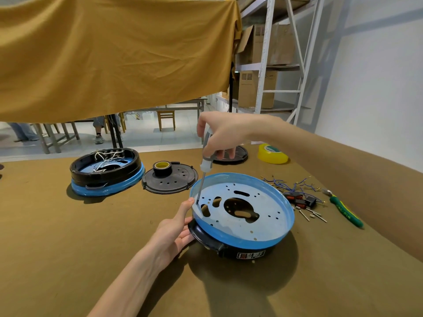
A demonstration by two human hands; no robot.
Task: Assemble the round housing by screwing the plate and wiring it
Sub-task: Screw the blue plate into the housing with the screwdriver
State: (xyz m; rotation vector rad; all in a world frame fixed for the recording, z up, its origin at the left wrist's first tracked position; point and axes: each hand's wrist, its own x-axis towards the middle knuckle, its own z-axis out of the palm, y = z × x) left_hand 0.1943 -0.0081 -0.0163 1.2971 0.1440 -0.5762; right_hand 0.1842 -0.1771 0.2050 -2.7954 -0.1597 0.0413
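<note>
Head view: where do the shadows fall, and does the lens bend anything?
Head view: the housing throws a dark shadow toward the viewer on the table, so the light comes from above and beyond; the wide lens curves the right forearm and the table's far edge; the right hand and screwdriver look sharp.

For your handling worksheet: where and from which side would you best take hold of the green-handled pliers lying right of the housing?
Take the green-handled pliers by the handles, coming from above. They lie flat on the table, handles pointing toward the person and free of clutter, while the metal nose sits close to the loose wires and screws.
</note>
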